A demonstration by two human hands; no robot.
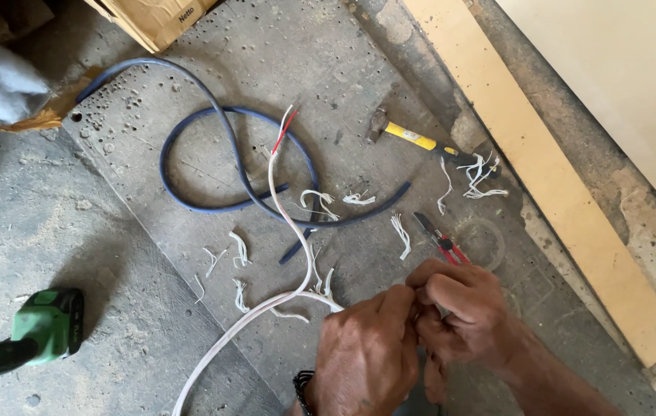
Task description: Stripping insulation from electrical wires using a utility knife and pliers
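1. The left hand (366, 358) and right hand (459, 312) meet at about 5 o'clock in the view, fingertips pressed together. Both are closed in a pinch on the near end of the white cable (291, 223); what the fingertips grip exactly is hidden between them.
2. The white cable runs from the hands toward 9 o'clock, then one branch climbs toward 12 o'clock and ends in bared red and white cores (285, 127). Another length trails off toward 7 o'clock. Holding the end close, with both hands, seems to suit fine work on the thin cores.
3. Short white sheath trimmings (239, 250) lie scattered around the cable on the grey board (151, 192), near where the hands work.
4. Red-handled cutters (440, 239) lie just beyond the right hand at 1 o'clock of it, within easy reach. A yellow-handled hammer (409, 137) lies farther out at 1 o'clock.
5. A dark blue cable (220, 131) loops across the board, crossing under the white one.
6. A green power tool (31, 335) rests at 8 o'clock.
7. A cardboard box (154, 19) sits at 11 o'clock; its contents cannot be seen.
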